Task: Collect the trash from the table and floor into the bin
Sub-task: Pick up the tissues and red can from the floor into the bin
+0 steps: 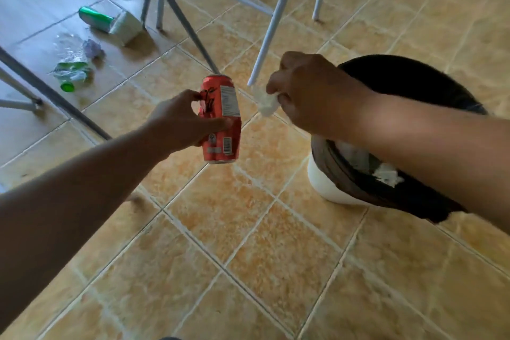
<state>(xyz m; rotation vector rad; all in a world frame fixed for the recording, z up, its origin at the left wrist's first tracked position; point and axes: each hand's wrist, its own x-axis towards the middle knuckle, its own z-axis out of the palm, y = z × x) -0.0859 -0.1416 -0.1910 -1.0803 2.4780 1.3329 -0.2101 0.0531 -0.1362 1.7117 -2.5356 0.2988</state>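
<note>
My left hand (182,121) grips a red drink can (223,107) upright above the tiled floor, just left of the bin. My right hand (306,91) is closed on a crumpled white tissue (267,103), which sticks out below its fingers. The white bin (323,179) with a dark liner (386,190) stands at the right, partly hidden by my right forearm, and white paper scraps (387,175) lie inside it. On the floor at the far left lie a green can (95,18), a pale carton (125,27), a crushed clear plastic bottle (70,73) with a green cap, and a purple wad (92,48).
Dark table legs (179,12) slant down in front of the floor trash at the left. White chair legs (276,19) stand behind my hands, near the bin. Orange tiled floor (248,257) stretches open in the foreground.
</note>
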